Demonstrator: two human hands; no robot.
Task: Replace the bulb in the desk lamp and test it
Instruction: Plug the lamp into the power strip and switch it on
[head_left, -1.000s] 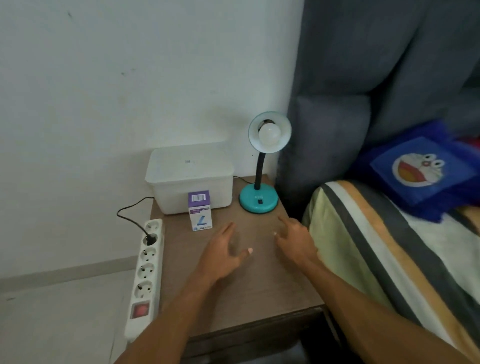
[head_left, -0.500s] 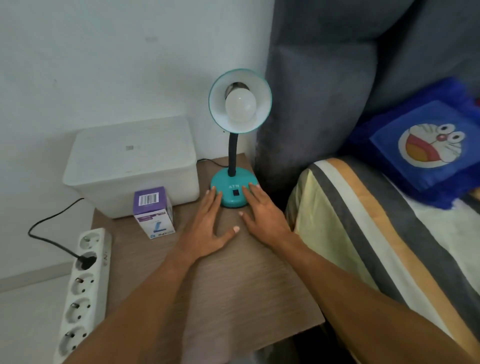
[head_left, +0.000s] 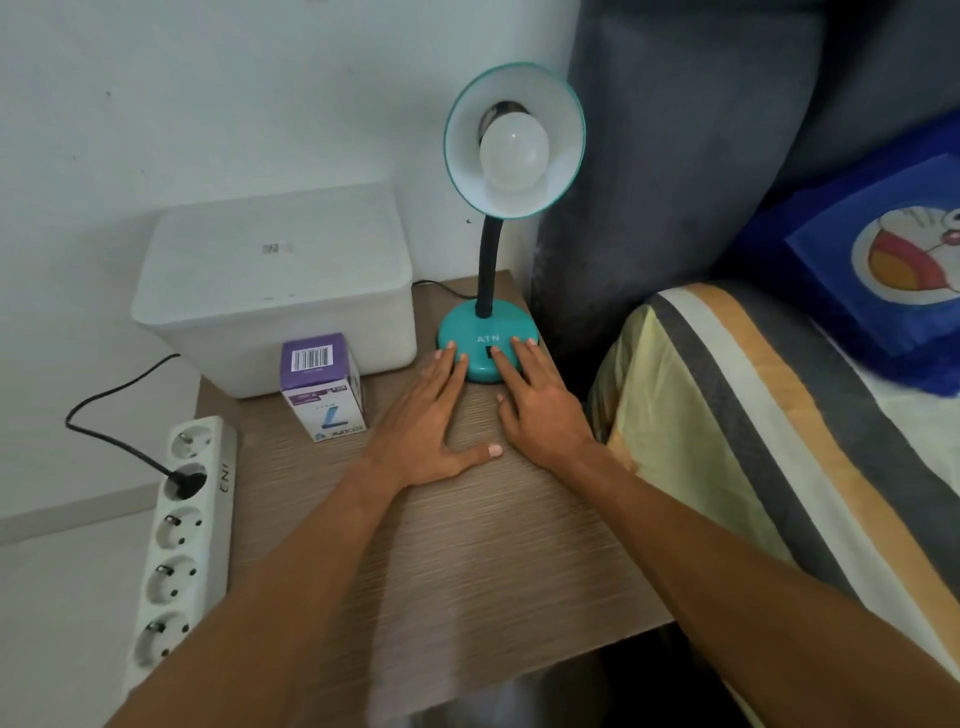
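Note:
A teal desk lamp (head_left: 485, 322) stands at the back right of the wooden bedside table (head_left: 467, 561). Its black neck carries a shade facing me with an unlit white bulb (head_left: 513, 153) screwed in. My left hand (head_left: 423, 421) lies flat, fingers apart, fingertips touching the left front of the lamp's base. My right hand (head_left: 540, 405) also lies flat, its fingertips resting on the right front of the base beside the switch. A purple-and-white bulb box (head_left: 322, 387) stands upright left of my left hand.
A white lidded plastic bin (head_left: 275, 283) sits at the table's back left. A white power strip (head_left: 179, 535) lies left of the table with a black plug in it. A grey headboard (head_left: 675, 156) and a striped bed (head_left: 779, 441) border the right side.
Both hands slid forward across the table from its middle to the lamp's base. The view moved closer to the lamp.

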